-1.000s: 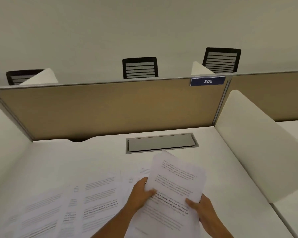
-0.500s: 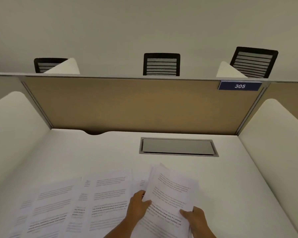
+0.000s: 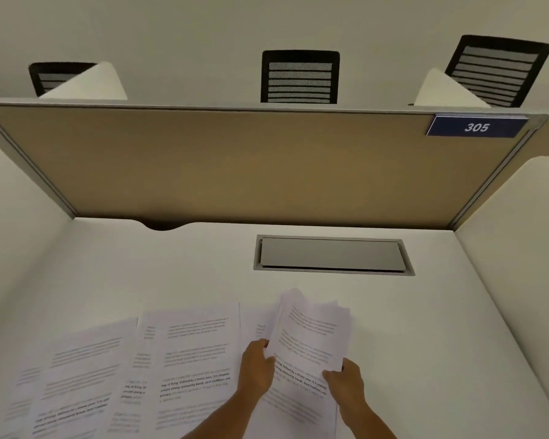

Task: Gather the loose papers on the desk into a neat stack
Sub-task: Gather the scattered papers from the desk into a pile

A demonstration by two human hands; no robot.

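A bundle of printed white sheets (image 3: 311,337) is held over the white desk (image 3: 178,267), its top edges fanned and uneven. My left hand (image 3: 256,369) grips the bundle's left edge. On the right edge my right hand (image 3: 346,384) pinches it, thumb on the top page. Several loose printed papers (image 3: 191,353) lie spread flat and overlapping on the desk to the left of the bundle, reaching the lower left corner of the view.
A grey cable hatch (image 3: 332,255) is set into the desk behind the bundle. A tan partition (image 3: 235,166) with a blue "305" plate (image 3: 476,126) closes the back. White side dividers (image 3: 517,248) stand left and right. Three black chairs (image 3: 300,77) show beyond.
The view swung right-to-left, so the partition and hatch now sit more centred. The held bundle has come lower and closer to the loose sheets. Both hands keep their hold.
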